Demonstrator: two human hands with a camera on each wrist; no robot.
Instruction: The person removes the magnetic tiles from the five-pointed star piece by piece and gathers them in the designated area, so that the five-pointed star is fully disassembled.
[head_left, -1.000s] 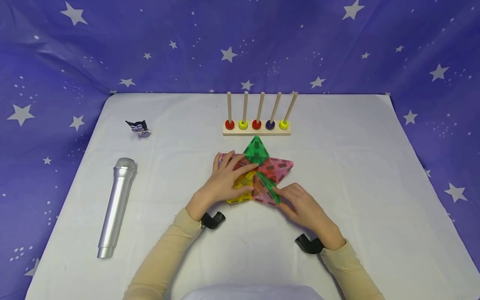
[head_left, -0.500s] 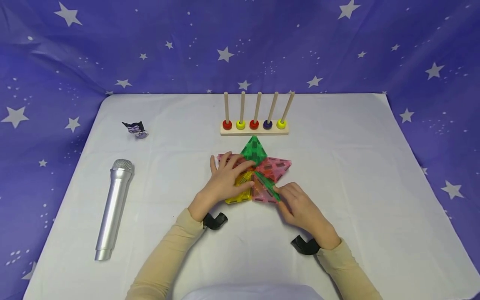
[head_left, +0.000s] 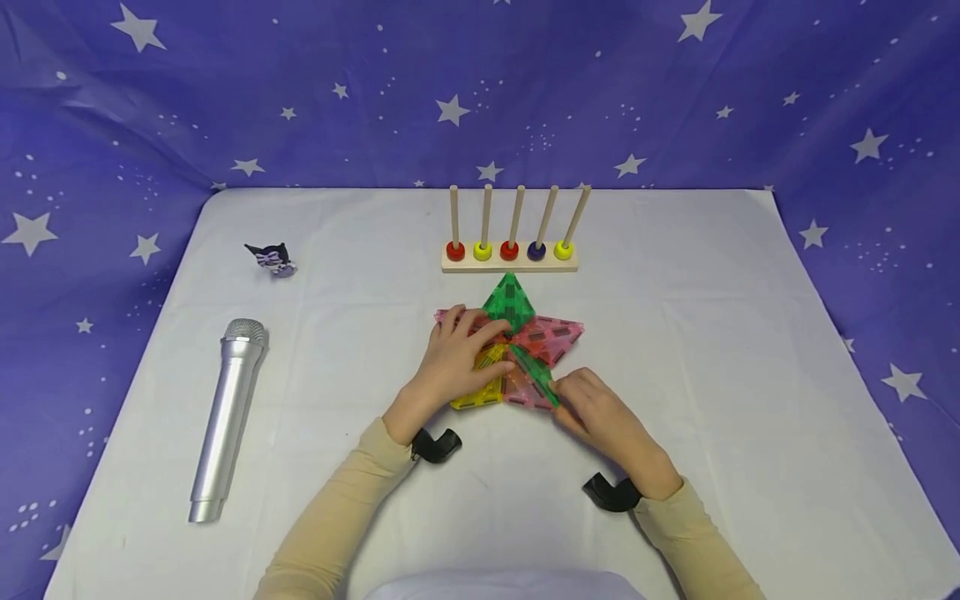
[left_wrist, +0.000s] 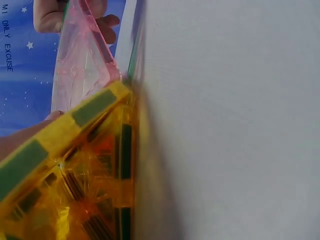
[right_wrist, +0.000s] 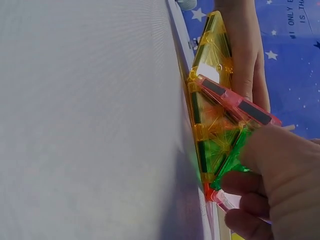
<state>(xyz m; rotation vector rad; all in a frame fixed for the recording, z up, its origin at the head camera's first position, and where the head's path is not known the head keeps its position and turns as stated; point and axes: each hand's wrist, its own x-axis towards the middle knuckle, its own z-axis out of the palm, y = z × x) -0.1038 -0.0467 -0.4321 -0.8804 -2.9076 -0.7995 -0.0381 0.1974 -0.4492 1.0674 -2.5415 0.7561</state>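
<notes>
A: Why did the left hand [head_left: 456, 358] lie with its fingers spread over the tile cluster [head_left: 527, 338]?

B: Probably to steady it. The cluster sat in the middle of the counter [head_left: 750, 400], star-like, with pieces sloping up off the surface, so a light touch from above would have stopped them sliding.

A: And the right hand [head_left: 603, 412]?

B: It pinched the tilted green tile [head_left: 534, 373] by its outer end, at the star's lower right, likely because that end gave control over the angle.

A: How many pieces were there?

B: From above I counted 6 coloured areas: 2 green, 3 pink or red, 1 yellow. Some overlapped or hid under the fingers, so the true total could not be told.

A: What else?

B: 1 abacus [head_left: 510, 266] stood just beyond the star's top tip, with 5 pegs [head_left: 517, 215] and 5 rings [head_left: 509, 251]: 2 red, 2 yellow, 1 dark blue. Off to the left were 1 silver microphone [head_left: 228, 421] and 1 figurine [head_left: 275, 260], well apart from the hands, perhaps to leave working room
</notes>
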